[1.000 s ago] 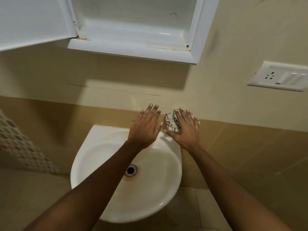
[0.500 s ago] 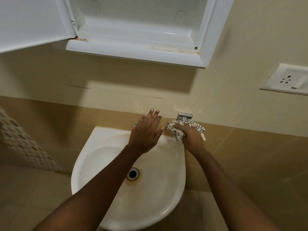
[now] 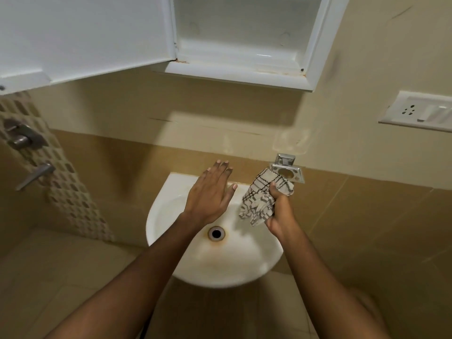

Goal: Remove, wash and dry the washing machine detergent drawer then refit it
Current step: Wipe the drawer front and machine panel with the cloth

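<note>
While our right hand (image 3: 281, 214) grips a cloth (image 3: 263, 199) over the sink (image 3: 171, 216) and our left hand (image 3: 210, 192) hovers flat and empty, we see no drawer; we judge drying and refitting outstanding

glossy ceramic sink (image 3: 256, 265), woven cloth (image 3: 259, 201) – chrome holder (image 3: 288, 171)
</note>
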